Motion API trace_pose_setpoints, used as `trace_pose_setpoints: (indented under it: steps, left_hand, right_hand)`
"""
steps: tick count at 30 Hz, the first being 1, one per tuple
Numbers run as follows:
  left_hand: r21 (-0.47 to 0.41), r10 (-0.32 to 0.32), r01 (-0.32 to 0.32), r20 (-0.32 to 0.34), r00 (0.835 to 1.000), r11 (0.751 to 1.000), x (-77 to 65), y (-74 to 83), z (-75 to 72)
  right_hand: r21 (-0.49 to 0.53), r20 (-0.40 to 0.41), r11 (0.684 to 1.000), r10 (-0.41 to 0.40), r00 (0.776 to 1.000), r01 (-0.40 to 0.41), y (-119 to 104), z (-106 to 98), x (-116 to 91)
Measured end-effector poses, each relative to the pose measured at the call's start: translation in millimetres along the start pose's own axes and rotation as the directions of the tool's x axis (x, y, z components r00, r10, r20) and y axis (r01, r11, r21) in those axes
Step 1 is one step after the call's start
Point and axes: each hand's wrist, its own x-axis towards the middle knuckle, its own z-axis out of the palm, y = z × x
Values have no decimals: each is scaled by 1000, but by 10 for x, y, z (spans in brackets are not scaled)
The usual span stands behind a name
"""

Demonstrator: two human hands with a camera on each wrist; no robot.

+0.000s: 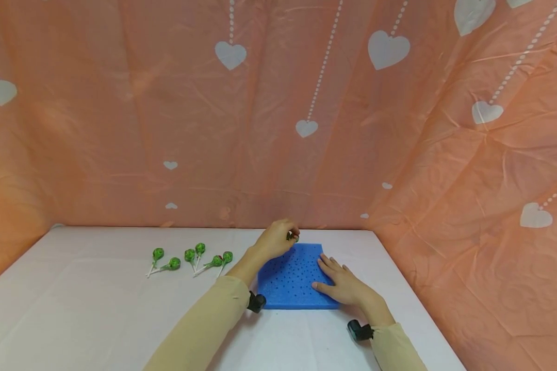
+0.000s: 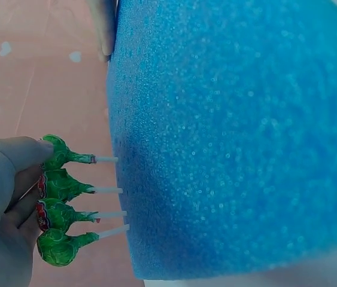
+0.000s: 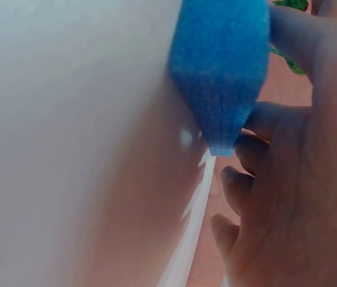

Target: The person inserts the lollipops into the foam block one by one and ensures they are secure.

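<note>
A blue foam block (image 1: 290,281) dotted with small holes lies on the table. Over its far left part, my left hand (image 1: 278,239) pinches a green-wrapped lollipop (image 2: 55,154) by its candy end, its white stick pointing at the foam's holed face. Beside that one, several more lollipops (image 2: 59,248) stand in a row with their stick ends at the foam; in the head view the left hand mostly hides this row. My right hand (image 1: 345,286) rests with spread fingers on the right edge of the block.
Several loose green lollipops (image 1: 174,264) lie on the white tablecloth (image 1: 97,299) left of the block. A pinkish-orange curtain with white hearts (image 1: 190,129) hangs behind the table and along its sides. A small black camera sits on each wrist.
</note>
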Motion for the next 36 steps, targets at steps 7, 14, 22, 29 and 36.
trace_pose_setpoints:
  steps: [7, 14, 22, 29, 36]
  left_hand:
    - [-11, -32, 32, 17, 999, 999, -8, -9, 6]
    - [29, -4, 4, 0, 1000, 1000, -39, -9, 5]
    - [30, -29, 30, -15, 999, 999, -92, 36, -33]
    - [22, -47, 49, -85, 995, 999, -209, -8, -122]
    - [-6, -38, 38, -166, 985, 999, -367, -69, -289]
  right_hand:
    - [0, 3, 1000, 9, 1000, -9, -1, -1, -2]
    - [-5, 3, 1000, 5, 1000, -5, 0, 5, 4]
    - [-5, -3, 1000, 8, 1000, -8, 11, 17, 5]
    - [-12, 1, 1000, 8, 1000, -8, 4, 31, 20]
    - [-5, 2, 1000, 25, 1000, -25, -1, 19, 24]
